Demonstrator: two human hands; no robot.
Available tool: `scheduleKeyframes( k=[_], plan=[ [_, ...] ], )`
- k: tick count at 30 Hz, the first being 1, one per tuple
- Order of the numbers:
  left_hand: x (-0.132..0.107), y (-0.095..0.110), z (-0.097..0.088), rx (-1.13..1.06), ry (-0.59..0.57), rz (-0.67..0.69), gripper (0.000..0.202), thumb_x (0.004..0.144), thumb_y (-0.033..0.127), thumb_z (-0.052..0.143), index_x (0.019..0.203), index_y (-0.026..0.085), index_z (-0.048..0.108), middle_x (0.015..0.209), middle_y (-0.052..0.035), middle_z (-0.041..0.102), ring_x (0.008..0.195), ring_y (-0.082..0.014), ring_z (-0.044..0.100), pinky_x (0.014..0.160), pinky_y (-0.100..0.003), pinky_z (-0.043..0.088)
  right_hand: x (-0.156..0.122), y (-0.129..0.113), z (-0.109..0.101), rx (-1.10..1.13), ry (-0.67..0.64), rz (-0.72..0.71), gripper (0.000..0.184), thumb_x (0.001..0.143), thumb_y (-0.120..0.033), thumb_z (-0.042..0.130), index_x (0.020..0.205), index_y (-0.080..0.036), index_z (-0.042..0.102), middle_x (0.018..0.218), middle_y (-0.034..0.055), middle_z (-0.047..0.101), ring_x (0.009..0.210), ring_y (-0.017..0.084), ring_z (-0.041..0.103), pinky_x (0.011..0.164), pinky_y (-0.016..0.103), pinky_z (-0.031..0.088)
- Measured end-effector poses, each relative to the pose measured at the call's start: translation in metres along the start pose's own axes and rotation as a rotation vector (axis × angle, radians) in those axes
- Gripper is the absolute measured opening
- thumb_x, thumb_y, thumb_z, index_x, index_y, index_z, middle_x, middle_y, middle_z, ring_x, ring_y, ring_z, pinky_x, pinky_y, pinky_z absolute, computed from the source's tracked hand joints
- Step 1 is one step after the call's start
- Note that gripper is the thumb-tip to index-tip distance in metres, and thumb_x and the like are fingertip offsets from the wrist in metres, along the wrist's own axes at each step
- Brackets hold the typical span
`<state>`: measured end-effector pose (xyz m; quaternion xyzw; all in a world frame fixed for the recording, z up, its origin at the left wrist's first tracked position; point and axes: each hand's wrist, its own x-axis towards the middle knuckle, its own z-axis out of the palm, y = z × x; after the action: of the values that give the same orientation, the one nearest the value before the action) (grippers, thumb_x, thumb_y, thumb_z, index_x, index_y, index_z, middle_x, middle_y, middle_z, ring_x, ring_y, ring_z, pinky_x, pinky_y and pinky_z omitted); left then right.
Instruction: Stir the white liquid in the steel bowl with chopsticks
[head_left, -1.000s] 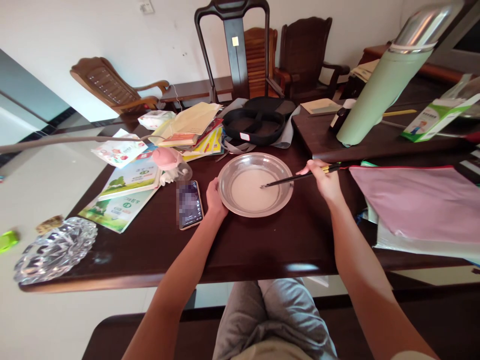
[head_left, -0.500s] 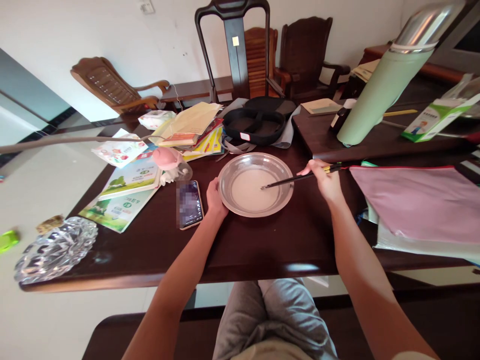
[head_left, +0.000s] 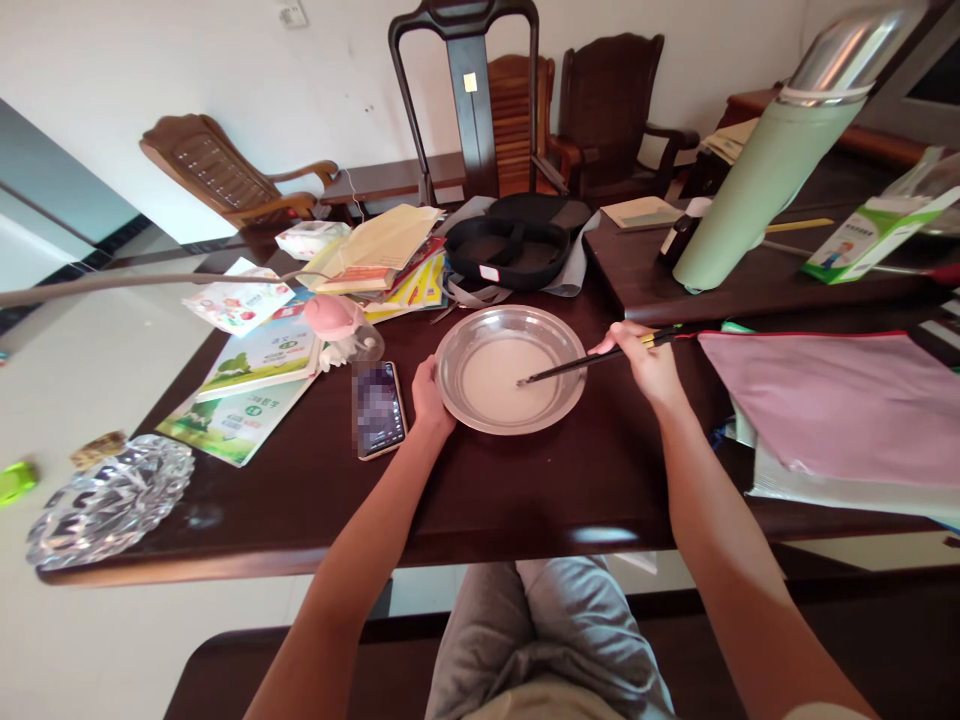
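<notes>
A round metal plate (head_left: 556, 338) with pale whitish liquid in its middle sits on the dark wooden table (head_left: 480, 490) in front of me. My left hand (head_left: 429, 396) grips the plate's left rim. My right hand (head_left: 651, 362) holds a pair of dark chopsticks (head_left: 585, 361), whose tips reach into the liquid near the plate's centre.
A phone (head_left: 379, 408) lies just left of the plate. Books and leaflets (head_left: 259, 375), a pink toy (head_left: 334, 318) and a glass ashtray (head_left: 109, 500) are on the left. A black bag (head_left: 510, 250) lies behind, a green thermos (head_left: 765, 170) and pink folder (head_left: 840, 400) to the right.
The chopstick tips have shifted slightly left and down within the plate. My left hand stays on the rim.
</notes>
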<state>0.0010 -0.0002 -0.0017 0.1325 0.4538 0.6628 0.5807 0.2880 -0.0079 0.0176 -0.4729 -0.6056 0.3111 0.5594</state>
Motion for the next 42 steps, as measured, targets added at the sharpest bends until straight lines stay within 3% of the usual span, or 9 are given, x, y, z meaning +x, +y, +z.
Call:
scheduleKeyframes(
  k=[6, 9, 13, 20, 26, 29, 34, 40, 42],
  plan=[
    [-0.001, 0.001, 0.001, -0.006, -0.003, -0.015, 0.021, 0.080, 0.038, 0.069, 0.070, 0.019, 0.066, 0.067, -0.0011, 0.068, 0.070, -0.0218, 0.068, 0.077, -0.033, 0.055, -0.002, -0.002, 0.016, -0.048, -0.211, -0.045, 0.052, 0.083, -0.075, 0.064, 0.070, -0.027, 0.077, 0.082, 0.0058, 0.079, 0.089, 0.026, 0.072, 0.087, 0.041, 0.055],
    [0.000, 0.001, 0.001, 0.002, -0.007, -0.019, 0.022, 0.080, 0.038, 0.068, 0.069, 0.019, 0.065, 0.065, -0.0013, 0.067, 0.072, -0.0222, 0.068, 0.077, -0.033, 0.054, -0.001, 0.001, 0.013, -0.093, -0.121, -0.063, 0.049, 0.085, -0.073, 0.064, 0.076, -0.027, 0.079, 0.084, 0.0050, 0.080, 0.088, 0.025, 0.070, 0.087, 0.041, 0.054],
    [0.001, -0.001, -0.001, 0.008, -0.010, -0.013, 0.022, 0.080, 0.037, 0.066, 0.069, 0.019, 0.063, 0.064, -0.0008, 0.066, 0.069, -0.0203, 0.066, 0.073, -0.031, 0.053, 0.001, 0.002, 0.001, -0.015, 0.040, -0.030, 0.051, 0.088, -0.071, 0.063, 0.066, -0.026, 0.074, 0.071, 0.0036, 0.075, 0.077, 0.023, 0.070, 0.088, 0.042, 0.053],
    [0.001, 0.000, 0.000, 0.012, -0.007, -0.011, 0.022, 0.081, 0.038, 0.067, 0.069, 0.019, 0.064, 0.065, -0.0007, 0.067, 0.067, -0.0203, 0.066, 0.073, -0.032, 0.054, -0.002, -0.001, 0.015, -0.051, -0.178, -0.051, 0.051, 0.084, -0.074, 0.064, 0.073, -0.026, 0.078, 0.082, 0.0056, 0.079, 0.089, 0.026, 0.072, 0.086, 0.041, 0.055],
    [0.001, 0.000, 0.000, 0.009, -0.002, -0.006, 0.022, 0.081, 0.036, 0.064, 0.067, 0.019, 0.064, 0.064, -0.0010, 0.066, 0.066, -0.0183, 0.064, 0.072, -0.029, 0.052, 0.001, 0.001, 0.004, -0.048, 0.030, -0.029, 0.051, 0.086, -0.072, 0.063, 0.067, -0.028, 0.076, 0.073, 0.0038, 0.076, 0.080, 0.024, 0.070, 0.089, 0.043, 0.054],
    [0.002, -0.001, -0.001, 0.002, -0.008, 0.001, 0.022, 0.080, 0.037, 0.067, 0.068, 0.019, 0.064, 0.065, -0.0008, 0.067, 0.069, -0.0193, 0.066, 0.073, -0.029, 0.053, 0.000, -0.001, 0.003, 0.017, -0.030, 0.017, 0.053, 0.086, -0.073, 0.063, 0.063, -0.026, 0.074, 0.070, 0.0040, 0.075, 0.075, 0.024, 0.072, 0.088, 0.042, 0.055],
    [0.001, 0.000, -0.001, 0.004, -0.022, -0.005, 0.021, 0.081, 0.037, 0.066, 0.070, 0.019, 0.065, 0.067, -0.0009, 0.068, 0.070, -0.0202, 0.066, 0.075, -0.031, 0.053, -0.002, -0.001, 0.014, -0.054, -0.182, -0.036, 0.051, 0.084, -0.074, 0.064, 0.073, -0.027, 0.078, 0.083, 0.0056, 0.079, 0.088, 0.026, 0.072, 0.087, 0.041, 0.055],
    [0.000, 0.000, -0.001, 0.011, -0.016, -0.010, 0.023, 0.082, 0.037, 0.066, 0.068, 0.019, 0.064, 0.066, -0.0012, 0.067, 0.065, -0.0191, 0.064, 0.073, -0.031, 0.053, 0.001, 0.001, 0.001, -0.027, 0.038, -0.023, 0.052, 0.086, -0.073, 0.063, 0.064, -0.026, 0.073, 0.070, 0.0037, 0.074, 0.077, 0.024, 0.071, 0.087, 0.042, 0.055],
    [0.000, 0.000, -0.001, 0.002, -0.013, -0.011, 0.023, 0.081, 0.037, 0.066, 0.068, 0.019, 0.065, 0.066, -0.0012, 0.067, 0.067, -0.0199, 0.065, 0.074, -0.032, 0.053, 0.000, 0.000, 0.000, 0.018, 0.021, 0.004, 0.054, 0.086, -0.072, 0.063, 0.061, -0.025, 0.070, 0.068, 0.0036, 0.073, 0.074, 0.024, 0.072, 0.086, 0.042, 0.056]
  ],
)
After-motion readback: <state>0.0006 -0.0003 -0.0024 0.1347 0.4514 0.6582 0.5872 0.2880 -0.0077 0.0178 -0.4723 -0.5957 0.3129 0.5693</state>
